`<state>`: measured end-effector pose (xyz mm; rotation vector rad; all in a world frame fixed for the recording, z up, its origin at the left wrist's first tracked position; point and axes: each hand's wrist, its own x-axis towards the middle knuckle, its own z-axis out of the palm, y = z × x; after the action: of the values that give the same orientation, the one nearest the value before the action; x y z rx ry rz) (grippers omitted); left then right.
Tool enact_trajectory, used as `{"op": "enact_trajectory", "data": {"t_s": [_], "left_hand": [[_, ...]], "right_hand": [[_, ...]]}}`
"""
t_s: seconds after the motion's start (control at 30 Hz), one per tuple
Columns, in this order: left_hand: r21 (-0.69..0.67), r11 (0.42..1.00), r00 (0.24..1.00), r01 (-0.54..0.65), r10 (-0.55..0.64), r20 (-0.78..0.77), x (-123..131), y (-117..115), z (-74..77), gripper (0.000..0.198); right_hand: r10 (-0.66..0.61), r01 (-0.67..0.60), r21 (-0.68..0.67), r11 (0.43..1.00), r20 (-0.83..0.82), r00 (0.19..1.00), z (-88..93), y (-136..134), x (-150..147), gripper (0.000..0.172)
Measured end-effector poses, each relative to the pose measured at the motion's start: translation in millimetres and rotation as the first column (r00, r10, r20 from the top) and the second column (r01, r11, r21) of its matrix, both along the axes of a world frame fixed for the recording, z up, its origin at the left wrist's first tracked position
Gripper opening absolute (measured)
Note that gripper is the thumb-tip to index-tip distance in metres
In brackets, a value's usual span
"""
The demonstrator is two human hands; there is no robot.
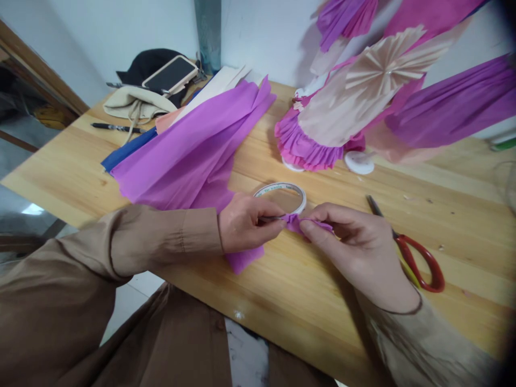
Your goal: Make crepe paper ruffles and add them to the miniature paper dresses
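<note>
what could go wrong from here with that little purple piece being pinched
1. The left hand and right hand both pinch the thin purple paper strip. Pulling them apart could tear it or undo the folds.
2. The scissors lie right beside the right hand, so a careless move might knock them or nick the hand.
3. The tape roll sits just behind the fingers and could snag the paper.

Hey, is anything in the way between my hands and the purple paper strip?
Nothing visible. Both the left hand and right hand pinch the purple paper strip directly. The tape roll lies just behind it, the scissors off to the right.
</note>
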<state>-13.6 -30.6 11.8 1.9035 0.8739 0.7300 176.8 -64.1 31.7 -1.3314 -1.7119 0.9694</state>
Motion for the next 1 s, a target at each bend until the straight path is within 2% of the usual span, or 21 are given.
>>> {"op": "enact_trajectory", "data": {"t_s": [0.33,0.63,0.73,0.83,0.93,1.0], "left_hand": [[0.001,1.000,1.000,0.018,-0.018,0.019,-0.3,-0.1,0.8,0.030],[0.033,0.999,0.999,0.036,-0.036,0.016,-2.3,-0.5,-2.3,0.029],[0.066,0.997,0.999,0.044,-0.045,0.017,-2.3,-0.6,-3.1,0.030],[0.080,0.994,0.997,0.075,-0.077,0.023,-2.0,-1.0,-4.0,0.032],[0.031,0.995,0.995,0.092,-0.093,0.028,-1.8,-1.1,-4.1,0.034],[-0.028,0.996,0.996,0.085,-0.084,0.043,-1.5,-0.4,-3.5,0.034]], "right_hand": [[-0.014,0.009,-0.077,0.997,-0.072,0.997,-2.9,5.0,-0.1,0.019],[-0.030,0.025,-0.100,0.995,-0.047,0.998,-4.4,6.1,-0.5,0.024],[-0.051,0.051,-0.033,0.998,-0.005,0.999,-5.7,4.6,-2.9,0.023],[-0.091,0.082,0.083,0.993,0.111,0.990,-6.8,2.2,-6.0,0.024],[-0.118,0.085,0.169,0.982,0.193,0.974,-6.9,0.8,-7.1,0.025],[-0.112,0.083,0.155,0.984,0.183,0.977,-5.7,0.9,-5.9,0.026]]}}
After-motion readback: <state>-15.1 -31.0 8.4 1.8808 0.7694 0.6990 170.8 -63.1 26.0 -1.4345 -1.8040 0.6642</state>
